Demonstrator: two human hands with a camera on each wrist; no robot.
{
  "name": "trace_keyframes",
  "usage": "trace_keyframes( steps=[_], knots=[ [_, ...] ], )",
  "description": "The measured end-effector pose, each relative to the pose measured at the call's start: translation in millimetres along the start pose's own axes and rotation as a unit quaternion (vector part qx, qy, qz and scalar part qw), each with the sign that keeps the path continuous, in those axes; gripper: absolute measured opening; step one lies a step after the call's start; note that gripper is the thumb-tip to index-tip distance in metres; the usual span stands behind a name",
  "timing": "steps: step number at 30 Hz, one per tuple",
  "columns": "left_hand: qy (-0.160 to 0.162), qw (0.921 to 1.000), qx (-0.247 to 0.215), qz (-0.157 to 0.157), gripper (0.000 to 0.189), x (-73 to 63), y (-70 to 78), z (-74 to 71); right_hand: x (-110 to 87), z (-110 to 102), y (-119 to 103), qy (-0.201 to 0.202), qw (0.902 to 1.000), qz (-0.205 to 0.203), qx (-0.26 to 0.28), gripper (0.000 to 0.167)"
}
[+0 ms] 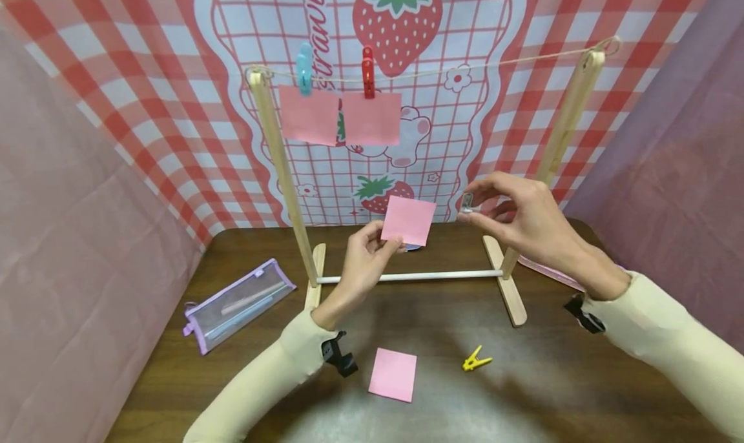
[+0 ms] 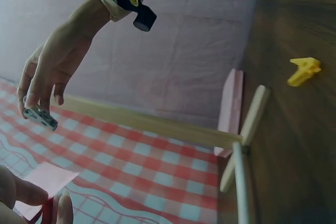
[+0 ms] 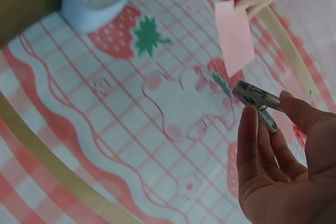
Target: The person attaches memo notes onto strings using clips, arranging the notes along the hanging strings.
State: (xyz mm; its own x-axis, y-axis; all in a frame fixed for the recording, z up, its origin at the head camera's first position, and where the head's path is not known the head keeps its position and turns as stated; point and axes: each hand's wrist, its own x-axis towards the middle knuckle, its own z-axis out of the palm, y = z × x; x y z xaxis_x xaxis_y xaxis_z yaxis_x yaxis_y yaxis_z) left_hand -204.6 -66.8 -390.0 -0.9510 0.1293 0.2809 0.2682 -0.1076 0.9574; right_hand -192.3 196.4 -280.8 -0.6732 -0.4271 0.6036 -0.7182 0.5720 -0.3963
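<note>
My left hand (image 1: 366, 256) pinches a pink sticky note (image 1: 409, 220) by its lower edge, in front of the patterned cloth. To the right, my right hand (image 1: 526, 217) holds a grey clothespin (image 3: 257, 100) between thumb and fingers, apart from the note. Above them, a string (image 1: 453, 72) runs between the two posts of a wooden stand (image 1: 279, 152). From it hang two pink notes, one under a light blue clothespin (image 1: 304, 72) and one under a red clothespin (image 1: 368, 73).
On the table (image 1: 442, 411) lie a pink note pad (image 1: 393, 374) and a yellow clothespin (image 1: 476, 360). A purple-edged mesh pouch (image 1: 241, 304) with pens lies left. A light blue rounded object (image 3: 92, 3) stands at the back. A white rod (image 1: 442, 276) joins the stand's feet.
</note>
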Motion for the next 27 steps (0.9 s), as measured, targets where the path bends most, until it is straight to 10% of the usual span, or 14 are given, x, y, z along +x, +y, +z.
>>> trace_keyframes(
  steps=[17,27],
  knots=[
    [0.019,0.9929,-0.111,0.038,0.024,34.0,29.3,42.3,50.6,-44,-23,0.041,0.9990,-0.018,0.001,0.028],
    [0.017,0.9684,-0.247,0.031,0.016,56.8,46.0,60.5,83.7,-58,-38,0.088,0.9961,0.005,-0.002,0.027]
  ],
)
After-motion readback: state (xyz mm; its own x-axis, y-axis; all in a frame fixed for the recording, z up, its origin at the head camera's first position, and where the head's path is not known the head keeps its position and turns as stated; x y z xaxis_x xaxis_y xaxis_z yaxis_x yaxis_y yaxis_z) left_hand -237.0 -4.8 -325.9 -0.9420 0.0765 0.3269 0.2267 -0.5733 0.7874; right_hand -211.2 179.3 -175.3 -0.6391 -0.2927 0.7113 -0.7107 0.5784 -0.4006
